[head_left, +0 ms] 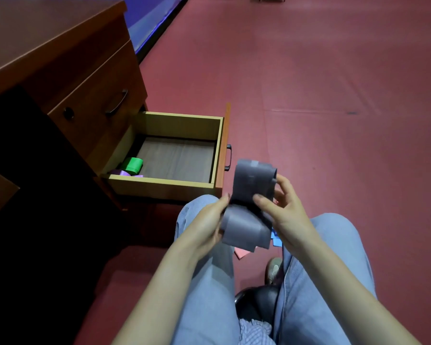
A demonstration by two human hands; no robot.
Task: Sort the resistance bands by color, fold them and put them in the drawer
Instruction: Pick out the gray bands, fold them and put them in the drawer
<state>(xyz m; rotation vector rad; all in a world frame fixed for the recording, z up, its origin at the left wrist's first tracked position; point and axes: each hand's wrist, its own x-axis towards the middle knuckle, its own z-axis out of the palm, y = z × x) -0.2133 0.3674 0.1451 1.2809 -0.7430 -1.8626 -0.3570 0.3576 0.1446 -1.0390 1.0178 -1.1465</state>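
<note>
Seated view, looking down over both knees in light blue jeans [209,282]. Both hands are on the grey band [249,207], which is partly folded into loose loops above the lap. The left hand [204,225] has its fingers closed around the lower left edge of the bundle, and the right hand [286,210] pinches the right side, thumb across the front and fingers curled behind the upper loop. The top loop stands up past the fingertips, just beside the drawer's handle [228,157] but not touching it.

The drawer [159,186] is pulled out from the reddish wooden cabinet [90,95], with its near wall right above the left knee. Inside, a folded green band [133,165] and a purple band [125,173] sit tucked in the near left corner, touching each other. The rest of the drawer floor is bare, so most of the room is toward the front panel.

On the red floor [334,95] between the legs, bits of a blue band [276,239] and a red one [241,253] peek out from under the grey bundle. Wide open floor to the right.
</note>
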